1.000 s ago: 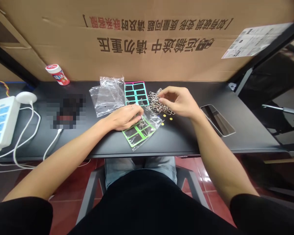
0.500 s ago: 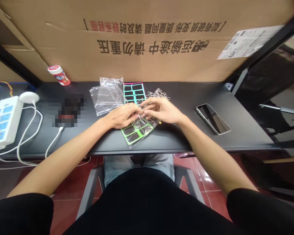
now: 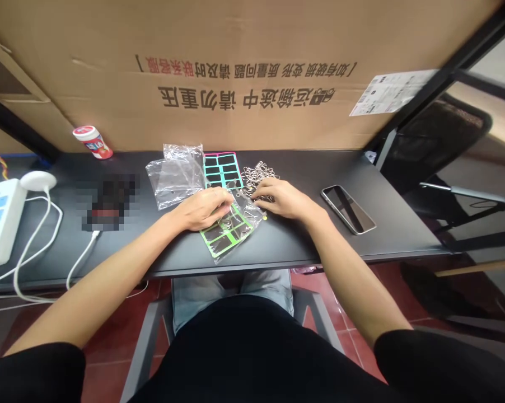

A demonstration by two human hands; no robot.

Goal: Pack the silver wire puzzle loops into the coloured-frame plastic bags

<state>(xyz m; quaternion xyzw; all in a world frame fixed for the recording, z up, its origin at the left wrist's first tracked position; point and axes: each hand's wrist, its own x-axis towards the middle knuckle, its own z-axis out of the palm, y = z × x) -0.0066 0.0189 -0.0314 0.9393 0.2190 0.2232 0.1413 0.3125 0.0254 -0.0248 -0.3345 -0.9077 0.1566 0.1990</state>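
My left hand (image 3: 208,208) has its fingertips closed on the edge of a clear plastic bag (image 3: 252,221), near its upper opening. Inside or beneath the bag lies a green-bordered sheet with dark rectangles (image 3: 219,244), and a few bright wire loops show on top of it. My right hand (image 3: 284,198) is at a pile of silvery wire clips (image 3: 258,172), its fingers curved and apart from the thumb, the tips touching the near side of the pile. Behind the hands lies a sheet with turquoise and pink borders (image 3: 221,168).
Empty clear bags (image 3: 177,179) lie left of the sheets. A phone (image 3: 348,210) rests on the right; a red-and-white bottle (image 3: 93,141) stands at the back left. A white power strip (image 3: 3,221) with cables (image 3: 53,235) occupies the left. A cardboard box (image 3: 244,126) walls the back.
My right hand has moved away from my left hand and the bag, rightward to the wire clips. My left hand stays at the bag. The camera view has shifted slightly.
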